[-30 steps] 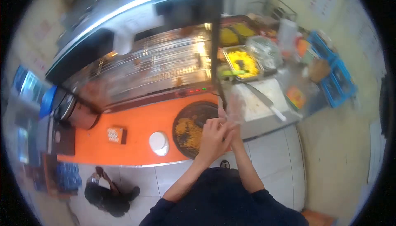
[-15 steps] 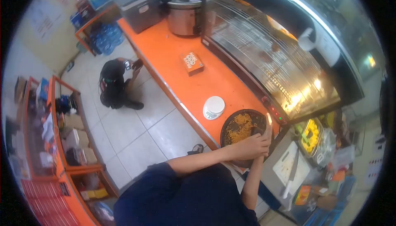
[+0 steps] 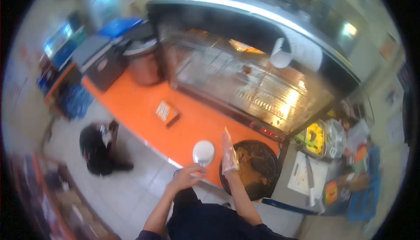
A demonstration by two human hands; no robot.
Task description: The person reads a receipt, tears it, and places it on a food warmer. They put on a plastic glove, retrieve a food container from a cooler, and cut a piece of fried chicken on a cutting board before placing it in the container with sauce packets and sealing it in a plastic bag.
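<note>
My right hand (image 3: 229, 154) appears to be inside a shiny clear plastic glove, its fingers stretched out over the left rim of a round black pan (image 3: 274, 189). Brown crumbly food (image 3: 249, 172) lies spread across the pan. My left hand (image 3: 188, 177) is bare and empty, fingers apart and slightly bent. It sits by the counter's front edge, just below a small white kitchen scale (image 3: 203, 152). Motion blurs the finer detail of both hands.
An orange counter (image 3: 131, 108) carries a small orange box (image 3: 167, 113), a large cooker (image 3: 144, 65) and a grey cooler (image 3: 96, 60). Behind stands a lit glass display warmer (image 3: 245, 78). A knife (image 3: 310, 181) rests on a white cutting board (image 3: 302, 170). A person (image 3: 100, 150) is beyond the counter.
My left hand has come off my right hand and moved left toward the scale. My right hand has shifted left across the pan. The camera view has turned.
</note>
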